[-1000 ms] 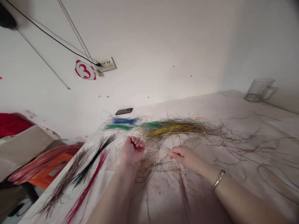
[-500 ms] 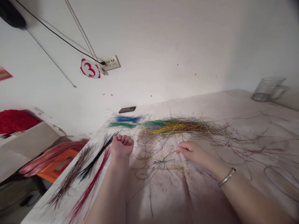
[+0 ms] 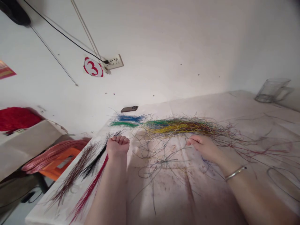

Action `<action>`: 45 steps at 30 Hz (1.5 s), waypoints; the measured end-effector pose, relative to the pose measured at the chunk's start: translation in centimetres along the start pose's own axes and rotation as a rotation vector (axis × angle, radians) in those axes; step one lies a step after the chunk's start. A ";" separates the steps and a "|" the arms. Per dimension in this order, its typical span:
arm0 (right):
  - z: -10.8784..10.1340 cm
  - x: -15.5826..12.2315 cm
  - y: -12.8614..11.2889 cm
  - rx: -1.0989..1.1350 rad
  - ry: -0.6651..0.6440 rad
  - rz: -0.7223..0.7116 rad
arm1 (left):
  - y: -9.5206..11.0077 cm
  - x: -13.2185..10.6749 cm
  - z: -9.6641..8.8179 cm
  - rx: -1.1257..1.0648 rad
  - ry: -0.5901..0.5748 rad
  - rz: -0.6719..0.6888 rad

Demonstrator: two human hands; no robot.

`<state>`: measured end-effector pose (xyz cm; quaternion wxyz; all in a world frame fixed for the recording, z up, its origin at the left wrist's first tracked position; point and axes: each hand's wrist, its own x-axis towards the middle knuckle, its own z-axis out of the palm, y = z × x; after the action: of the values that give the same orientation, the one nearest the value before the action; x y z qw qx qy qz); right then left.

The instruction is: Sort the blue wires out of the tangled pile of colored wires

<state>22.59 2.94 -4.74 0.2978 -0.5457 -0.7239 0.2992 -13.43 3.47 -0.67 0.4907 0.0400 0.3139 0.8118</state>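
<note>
A thin, pale, wire-like strand (image 3: 140, 141) is stretched across the frame's centre, held in the tightly curled fingers of the left hand (image 3: 117, 145) and the pinched thumb and forefinger of the right hand (image 3: 204, 148). Tension is best applied evenly, clear of the long multicoloured strand bundle (image 3: 180, 126) just behind. Working room is offered at lower centre of the white-covered table (image 3: 173, 200), whose side edge slants through the lower left.
</note>
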 end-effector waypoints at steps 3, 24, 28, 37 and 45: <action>-0.1 0.2 0.6 0.037 0.067 0.036 | 0.2 0.2 -0.2 -0.005 0.035 0.039; -1.3 0.3 0.3 1.673 0.160 0.245 | -1.2 0.2 -0.3 0.109 0.101 -0.040; -1.9 0.1 0.6 1.904 0.145 0.225 | -1.5 0.2 -0.2 0.231 0.097 -0.023; -2.6 -0.3 1.1 2.093 -0.104 0.220 | -3.2 0.0 0.4 0.714 0.066 0.255; -2.7 -0.6 0.8 2.081 -0.190 0.298 | -3.7 -2.8 1.2 1.307 -0.258 0.756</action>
<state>25.27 2.85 -3.65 0.5214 -0.0791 -0.0563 0.8478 -8.76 2.91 -1.08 0.0891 0.5213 0.6353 0.5628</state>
